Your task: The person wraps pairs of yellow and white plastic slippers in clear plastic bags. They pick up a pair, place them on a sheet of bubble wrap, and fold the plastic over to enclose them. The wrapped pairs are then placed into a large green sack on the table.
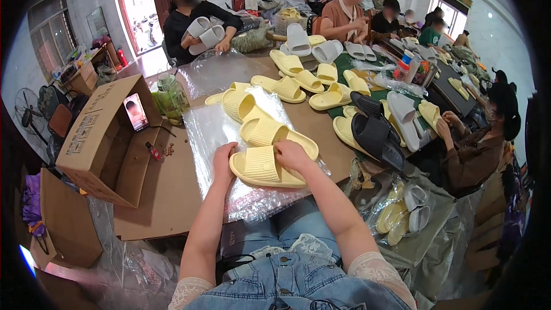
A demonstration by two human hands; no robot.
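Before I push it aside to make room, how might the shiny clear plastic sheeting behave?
Wrinkles suggest the sheeting is floppy; its gloss hints at slipperiness. The ribbed yellow open-toed slippers resting on it may slide along.

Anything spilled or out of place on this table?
Small brown bits lie scattered beside a little red bottle, left of the yellow slippers. Strewn loose, they resemble a small spill; what they are is unclear.

The person near me wears a faded blue denim top [298, 278] with round metal buttons [283, 259], cream lace sleeves [370, 270], more lace [310, 243] at the waist, and blue denim legwear [310, 221]. The left hand [223, 159] and right hand [291, 155] are bare.
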